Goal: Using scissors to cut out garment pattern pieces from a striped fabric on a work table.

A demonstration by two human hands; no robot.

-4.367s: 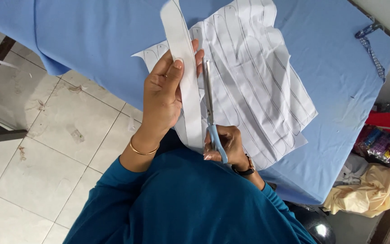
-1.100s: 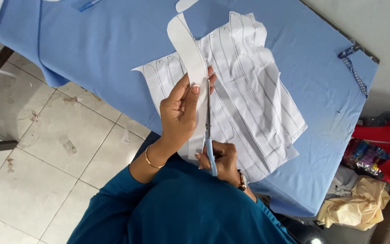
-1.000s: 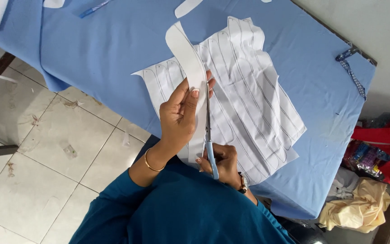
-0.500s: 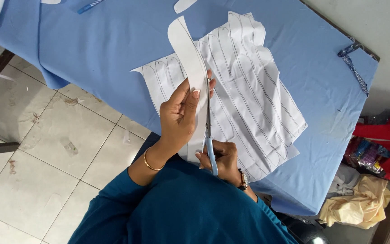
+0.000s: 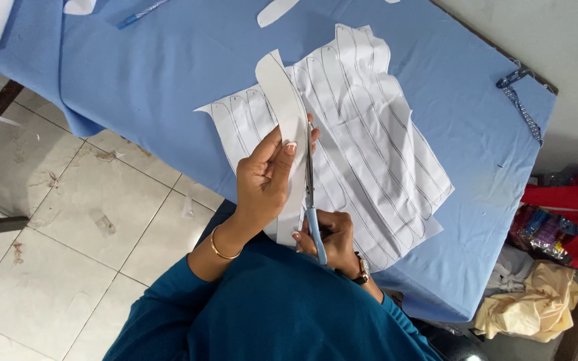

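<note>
At the frame's centre, a curved white paper strip [image 5: 282,93] stands up from the left hand [image 5: 265,180], whose grip pinches it. The right hand [image 5: 332,241] below is closed around blue-handled scissors [image 5: 310,200], blades alongside the strip. Beneath lies lined pattern paper [image 5: 369,154] on the blue-covered desk [image 5: 168,60].

one scissors [image 5: 310,200], two hands, one blue pen [image 5: 140,13], one bracelet [image 5: 219,246]

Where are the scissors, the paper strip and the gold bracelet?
scissors [image 5: 316,230]: head view, on the blue handle.
paper strip [image 5: 282,90]: head view, on its upper curved part.
bracelet [image 5: 220,248]: head view, on the gold band at the left wrist.
</note>
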